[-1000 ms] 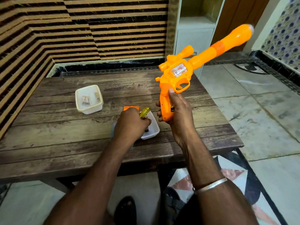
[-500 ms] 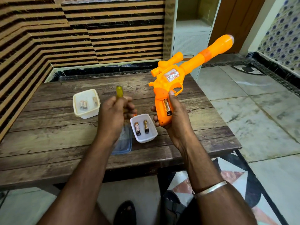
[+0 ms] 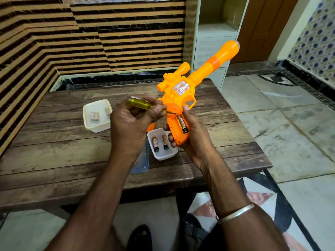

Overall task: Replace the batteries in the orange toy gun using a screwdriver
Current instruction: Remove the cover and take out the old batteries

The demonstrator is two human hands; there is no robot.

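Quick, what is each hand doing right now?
Left hand: grips the screwdriver.
Right hand: holds the orange toy gun by its handle.

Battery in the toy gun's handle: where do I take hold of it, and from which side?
Take the battery by its lower dark end, coming from the left hand's side. It lies sunk lengthwise in the orange toy gun's open handle, and the right hand lies along its other side. Probably lever that end up with the screwdriver first, then pinch.

Batteries in near tub on table, second tub behind-left, toy gun above near tub, screwdriver to its left
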